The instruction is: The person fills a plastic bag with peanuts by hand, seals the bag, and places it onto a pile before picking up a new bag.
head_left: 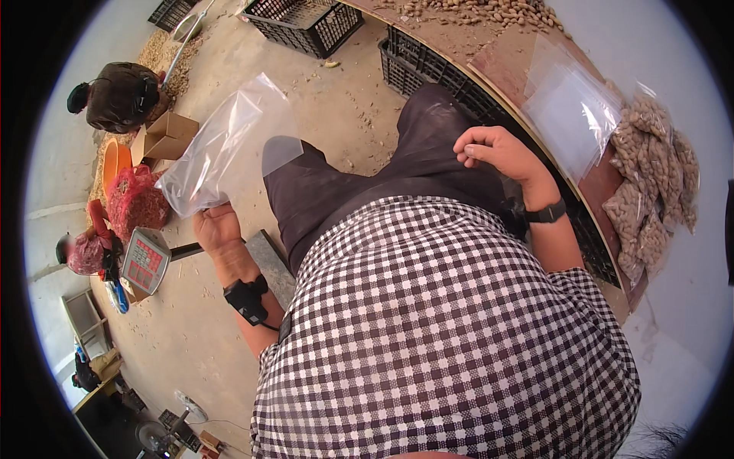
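Observation:
At the left, a clear plastic bag is held up by its lower end in my left hand. The fingers are closed on the film, and the bag spreads up and to the right, partly over my knee. My right hand hovers above my right thigh beside the table edge. Its fingers are loosely curled in, and nothing shows in them. Nearest to that hand on the table lies a stack of flat clear bags. Past them are filled bags of peanuts.
Loose peanuts cover the far tabletop. Black crates stand on the floor ahead. To my left are a scale, a red mesh sack, a cardboard box and an orange basin. Other people crouch farther off.

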A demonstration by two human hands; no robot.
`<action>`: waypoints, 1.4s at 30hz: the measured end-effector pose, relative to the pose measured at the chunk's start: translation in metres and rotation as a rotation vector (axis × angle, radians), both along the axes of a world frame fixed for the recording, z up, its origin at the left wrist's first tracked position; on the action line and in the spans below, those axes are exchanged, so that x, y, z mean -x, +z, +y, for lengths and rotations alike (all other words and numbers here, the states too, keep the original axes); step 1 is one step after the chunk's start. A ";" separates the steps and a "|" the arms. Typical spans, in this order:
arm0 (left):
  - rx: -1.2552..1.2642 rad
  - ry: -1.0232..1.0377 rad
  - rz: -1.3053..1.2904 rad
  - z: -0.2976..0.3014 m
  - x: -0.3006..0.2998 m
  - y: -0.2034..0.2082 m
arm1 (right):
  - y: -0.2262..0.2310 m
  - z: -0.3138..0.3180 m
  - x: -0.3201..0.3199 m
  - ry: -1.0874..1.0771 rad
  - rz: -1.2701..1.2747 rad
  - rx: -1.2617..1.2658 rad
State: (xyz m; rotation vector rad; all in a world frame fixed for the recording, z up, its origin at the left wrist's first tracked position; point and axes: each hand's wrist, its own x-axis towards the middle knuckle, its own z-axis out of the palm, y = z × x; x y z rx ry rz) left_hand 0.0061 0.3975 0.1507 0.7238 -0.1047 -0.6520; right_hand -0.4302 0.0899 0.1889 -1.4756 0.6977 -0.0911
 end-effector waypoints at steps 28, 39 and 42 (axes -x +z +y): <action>-0.702 0.005 -0.418 -0.074 0.044 -0.078 | -0.212 0.127 0.238 0.136 1.530 0.424; -0.776 -0.032 -0.573 -0.071 0.026 -0.096 | -0.205 0.102 0.216 0.219 1.496 0.321; -0.818 -0.010 -0.603 -0.070 0.023 -0.096 | -0.201 0.091 0.201 0.228 1.476 0.303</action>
